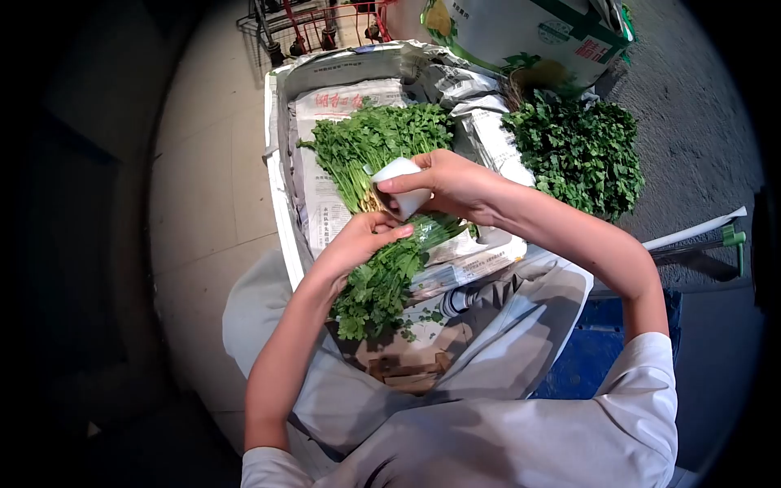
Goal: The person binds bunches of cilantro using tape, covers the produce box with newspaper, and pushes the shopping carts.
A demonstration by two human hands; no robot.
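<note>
My right hand point(455, 185) is closed on a white roll of tape point(404, 177), thumb on its near side. Just below it, my left hand point(358, 241) is closed around the stems of a bunch of leafy greens point(378, 289), which look like Chinese celery. The leaves hang toward my lap, and shiny clear film shows on the stems beside my left thumb. Beyond both hands, more leafy bunches point(382, 138) lie on newspaper point(327, 213) inside a shallow box point(278, 175), leaves away from me and pale roots toward me.
A heap of darker greens point(579, 154) lies on the ground to the right. Behind it stands a large printed carton point(496, 41). Cart frames point(333, 24) stand at the far left. Near my right leg are a blue surface point(582, 350) and a white-and-green pole point(700, 228).
</note>
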